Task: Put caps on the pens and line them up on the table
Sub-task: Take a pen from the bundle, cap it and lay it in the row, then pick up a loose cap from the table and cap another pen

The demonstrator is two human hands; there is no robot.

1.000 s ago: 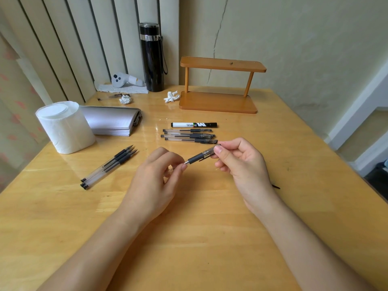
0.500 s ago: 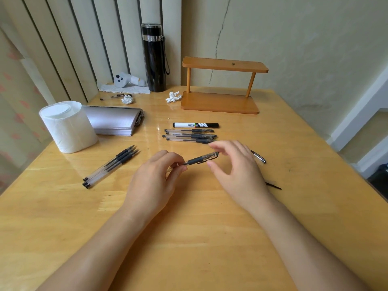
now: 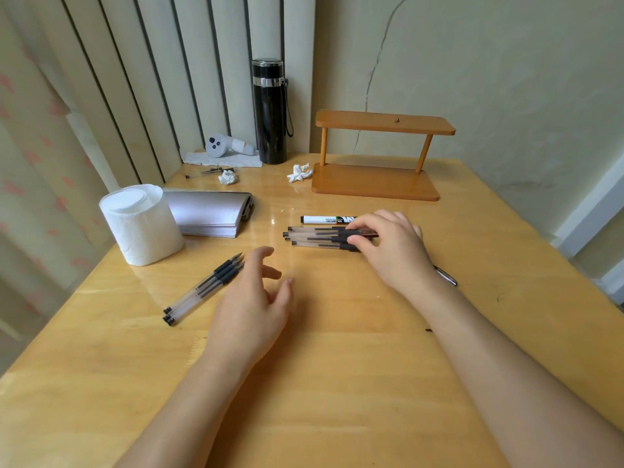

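Several capped clear pens (image 3: pixel 314 236) lie side by side past the middle of the table (image 3: pixel 337 366), just in front of a black-and-white marker (image 3: pixel 324 219). My right hand (image 3: pixel 395 248) rests on their cap ends, thumb and fingers pinched on one capped pen in the row. Three uncapped clear pens (image 3: pixel 206 287) lie together at a slant on the left. My left hand (image 3: pixel 256 298) hovers beside them, fingers spread, holding nothing.
A toilet roll (image 3: pixel 141 224) and a silver pouch (image 3: pixel 209 212) sit at the left. A wooden shelf (image 3: pixel 374 180), black flask (image 3: pixel 270 113) and crumpled tissue (image 3: pixel 299 172) stand at the back. A small silvery piece (image 3: pixel 447 275) lies by my right wrist.
My right hand took the capped pen from in front of me to the row and set it among the other capped pens. My left hand let go and opened toward the uncapped pens.
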